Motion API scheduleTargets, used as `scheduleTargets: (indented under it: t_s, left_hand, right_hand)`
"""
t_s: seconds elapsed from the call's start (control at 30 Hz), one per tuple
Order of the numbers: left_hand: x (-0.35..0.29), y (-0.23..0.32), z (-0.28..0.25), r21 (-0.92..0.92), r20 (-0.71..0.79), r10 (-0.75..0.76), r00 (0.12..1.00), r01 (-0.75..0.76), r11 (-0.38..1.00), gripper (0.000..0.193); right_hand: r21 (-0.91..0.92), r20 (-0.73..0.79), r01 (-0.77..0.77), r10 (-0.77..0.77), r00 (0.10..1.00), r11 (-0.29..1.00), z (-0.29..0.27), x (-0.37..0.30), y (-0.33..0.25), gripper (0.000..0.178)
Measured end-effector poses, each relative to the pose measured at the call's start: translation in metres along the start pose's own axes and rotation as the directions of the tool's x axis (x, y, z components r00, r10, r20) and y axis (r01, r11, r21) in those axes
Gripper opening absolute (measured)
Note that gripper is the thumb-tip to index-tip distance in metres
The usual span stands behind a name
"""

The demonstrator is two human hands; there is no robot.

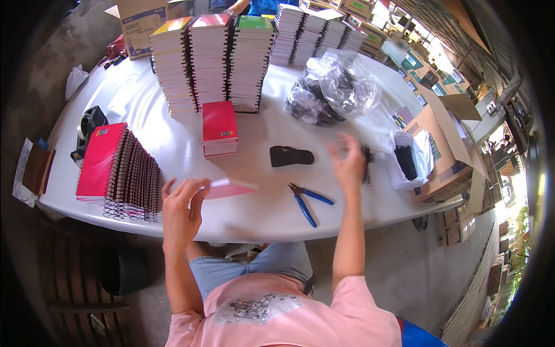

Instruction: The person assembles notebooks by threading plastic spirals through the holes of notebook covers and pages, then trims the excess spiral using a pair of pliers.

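Note:
My left hand, at the near edge of the table, pinches a thin notebook with a pink-red cover, seen nearly edge-on and slightly blurred. My right hand is raised with its fingers apart and appears to hold nothing. Just right of it lies a bunch of black binding coils. Blue-handled cutting pliers lie spread between my arms. Beyond them is a flat black piece, rounded at one end. A short stack of red unbound books stands farther back.
Red spiral-bound notebooks are piled at the left beside a black tape dispenser. Tall notebook stacks rise at the back. Clear plastic bags hold black coils. At the right are a white bag of coils and an open cardboard box.

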State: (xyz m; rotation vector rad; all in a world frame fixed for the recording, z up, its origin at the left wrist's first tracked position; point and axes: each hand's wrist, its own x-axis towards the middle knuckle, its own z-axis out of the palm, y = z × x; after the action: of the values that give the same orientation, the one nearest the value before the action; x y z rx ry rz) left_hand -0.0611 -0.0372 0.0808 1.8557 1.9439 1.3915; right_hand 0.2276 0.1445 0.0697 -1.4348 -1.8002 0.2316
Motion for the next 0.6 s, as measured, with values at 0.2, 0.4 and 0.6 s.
scheduleTargets:
  t_s: [0.2,0.4,0.6]
  left_hand:
    - [-0.011,-0.019,0.031,0.299,0.247,0.078,0.966,-0.152,0.942,0.021]
    - [-0.021,-0.024,0.059,0.392,0.059,0.048,0.997,-0.067,0.917,0.041]
    - [-0.019,-0.023,0.079,0.397,-0.197,0.096,0.976,-0.010,0.918,0.052]
  right_hand:
    - [-0.458,-0.007,-0.454,0.507,0.862,0.764,-0.013,0.054,0.146,0.058]
    - [-0.422,0.217,0.028,0.071,0.974,0.906,-0.030,0.085,0.127,0.040]
    - [-0.456,0.338,0.119,0.048,0.940,0.882,-0.052,0.092,0.118,0.071]
